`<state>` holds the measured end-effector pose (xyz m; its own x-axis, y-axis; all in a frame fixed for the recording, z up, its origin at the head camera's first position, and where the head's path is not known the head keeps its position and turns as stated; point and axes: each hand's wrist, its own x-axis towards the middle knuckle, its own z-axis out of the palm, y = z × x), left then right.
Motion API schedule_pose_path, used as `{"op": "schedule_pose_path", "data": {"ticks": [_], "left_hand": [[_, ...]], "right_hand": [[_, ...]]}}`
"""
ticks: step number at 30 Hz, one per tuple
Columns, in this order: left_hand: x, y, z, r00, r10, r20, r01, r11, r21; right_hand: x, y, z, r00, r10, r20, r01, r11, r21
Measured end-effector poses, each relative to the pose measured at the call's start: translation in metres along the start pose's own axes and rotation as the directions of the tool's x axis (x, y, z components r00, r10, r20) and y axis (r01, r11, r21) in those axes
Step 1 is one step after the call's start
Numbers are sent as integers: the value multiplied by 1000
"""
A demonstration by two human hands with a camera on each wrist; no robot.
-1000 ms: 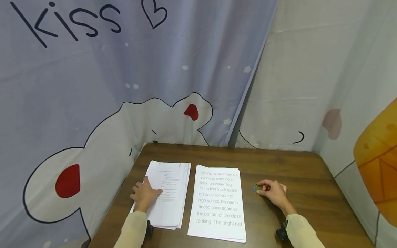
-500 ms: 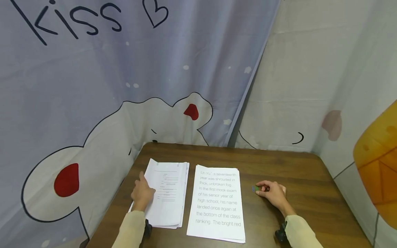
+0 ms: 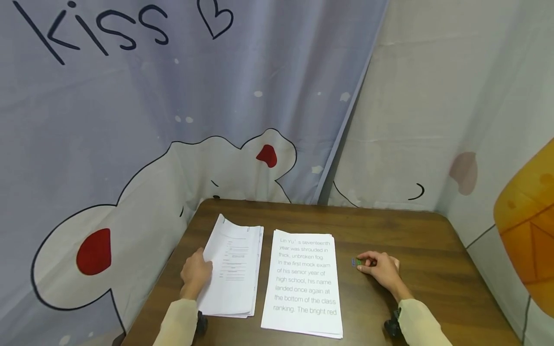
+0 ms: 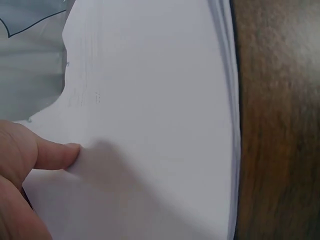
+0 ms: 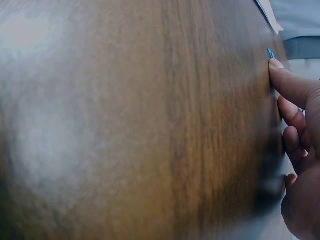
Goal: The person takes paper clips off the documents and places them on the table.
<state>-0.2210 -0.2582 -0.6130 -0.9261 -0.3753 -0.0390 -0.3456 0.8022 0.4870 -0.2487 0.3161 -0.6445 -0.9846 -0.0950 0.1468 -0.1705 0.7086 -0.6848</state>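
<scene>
In the head view, a brown wood-grain worktop (image 3: 411, 235) fills the lower part of the frame. At lower left of centre lies a stack of white sheets with small print (image 3: 229, 288); the person's left hand (image 3: 196, 273) is at its left edge. The grip of that hand is grasping the paper: in the left wrist view the thumb (image 4: 57, 155) lies on the upper face, at lower left of the frame, while the fingers beneath are hidden. The stack's far left corner lifts and curves upward in the head view, and several layered paper edges run down its right side.

Just to its right, at lower centre, a second stack of white sheets with large grey print (image 3: 305, 288) lies flat, apart from both hands.

At lower right of the head view, the right hand (image 3: 381, 270) has its grip clenched on a small blue-and-green piece (image 3: 355, 262), pinched at the fingertips; its exact shape is too small to tell. In the right wrist view only a blue tip shows past the fingertips, at upper right.

Both forearms wear cream sleeves (image 3: 424, 322). Behind the worktop, a blue-grey curtain (image 3: 130, 96) bearing the word "kiss" fills the upper left, beside a pale curtain (image 3: 415, 105) at upper right.
</scene>
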Motion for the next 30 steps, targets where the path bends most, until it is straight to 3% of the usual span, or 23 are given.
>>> {"op": "schedule_pose_path", "data": {"ticks": [11,17,24,30], "left_hand": [[-3,1,-18,994,107,-4,-107,991,-75],[-5,5,-27,986,154,-60,-163,966,-199],[-13,18,-28,987,160,-32,-160,919,-359],[-16,26,-37,982,187,-40,-188,904,-383]], "right_hand": [[1,0,-1,1000,23,17,-23,1000,1],[2,1,-2,999,30,25,-30,1000,3],[1,2,-3,999,34,14,-34,999,-11],[0,-2,-2,999,41,23,-40,999,-11]]}}
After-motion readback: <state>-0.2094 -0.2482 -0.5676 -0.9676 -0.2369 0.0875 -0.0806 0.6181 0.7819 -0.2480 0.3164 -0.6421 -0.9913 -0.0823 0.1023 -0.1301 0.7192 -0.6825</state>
